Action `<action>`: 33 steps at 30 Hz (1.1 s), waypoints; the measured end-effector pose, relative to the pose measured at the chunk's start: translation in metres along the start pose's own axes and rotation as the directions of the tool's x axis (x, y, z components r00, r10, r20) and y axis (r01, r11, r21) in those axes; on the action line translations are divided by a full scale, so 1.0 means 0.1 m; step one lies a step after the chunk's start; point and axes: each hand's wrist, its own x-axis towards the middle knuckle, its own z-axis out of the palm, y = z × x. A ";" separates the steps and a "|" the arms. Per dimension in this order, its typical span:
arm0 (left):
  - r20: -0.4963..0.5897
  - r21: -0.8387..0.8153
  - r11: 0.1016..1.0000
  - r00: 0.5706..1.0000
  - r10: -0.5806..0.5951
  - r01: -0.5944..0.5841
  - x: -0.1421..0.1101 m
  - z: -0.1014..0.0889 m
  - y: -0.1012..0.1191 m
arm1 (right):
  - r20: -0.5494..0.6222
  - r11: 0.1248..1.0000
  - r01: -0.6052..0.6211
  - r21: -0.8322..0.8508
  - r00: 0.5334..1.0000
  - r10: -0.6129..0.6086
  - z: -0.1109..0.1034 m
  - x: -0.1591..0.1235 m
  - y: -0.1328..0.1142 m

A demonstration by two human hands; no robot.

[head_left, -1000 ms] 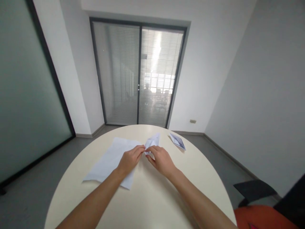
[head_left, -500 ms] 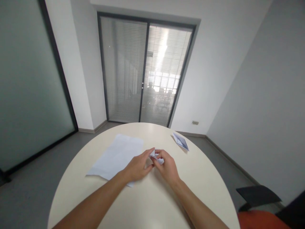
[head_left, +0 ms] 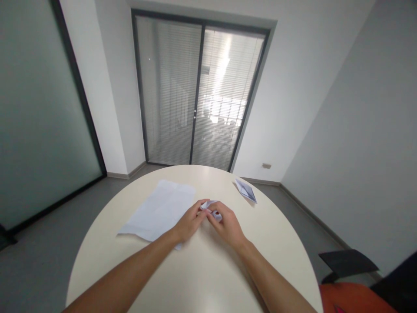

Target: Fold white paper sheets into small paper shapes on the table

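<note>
Between my two hands is a small piece of folded white paper, partly hidden by the fingers. My left hand pinches its left end between thumb and fingertips. From the right, my right hand closes around the other end, its index finger curled over the top. Under and beyond my left forearm lies a large white sheet of paper, flat with slightly lifted edges. A folded paper boat-like shape rests near the table's far right edge, away from both hands.
The round cream table fills the lower middle. A chair with an orange seat and black armrest stands at the lower right. Beyond the table is a glass door with blinds; a frosted glass panel is at the left.
My left thumb and fingers have closed in on the folded paper, and my right index finger now reaches farther over it. The flat sheet and the other folded shape stay in place.
</note>
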 end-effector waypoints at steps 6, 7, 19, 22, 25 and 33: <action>-0.016 0.071 0.997 1.000 -0.013 0.014 0.00 -0.02 -0.05 | -0.124 0.994 -0.108 -0.023 0.987 0.105 0.01 -0.01 0.01; -0.006 0.103 0.995 1.000 -0.001 0.002 0.00 -0.02 -0.03 | -0.139 0.991 -0.129 -0.040 0.983 0.122 0.01 -0.01 0.02; -0.112 0.176 0.984 0.994 -0.008 0.028 0.02 0.07 0.08 | -0.036 0.965 0.060 -0.256 0.997 -0.072 -0.07 -0.02 0.07; -0.242 0.179 0.979 0.969 -0.048 0.094 0.07 0.00 0.03 | 0.042 0.950 0.057 -0.309 0.998 -0.046 -0.09 -0.01 0.09; -0.416 0.160 0.972 0.905 -0.091 0.171 0.11 -0.13 0.00 | 0.081 0.928 0.060 -0.368 0.996 -0.032 -0.12 -0.02 0.14; -0.560 -0.169 0.956 0.775 -0.292 0.238 0.16 -0.36 -0.15 | -0.028 0.954 -0.143 -0.264 0.990 0.141 -0.16 0.00 0.24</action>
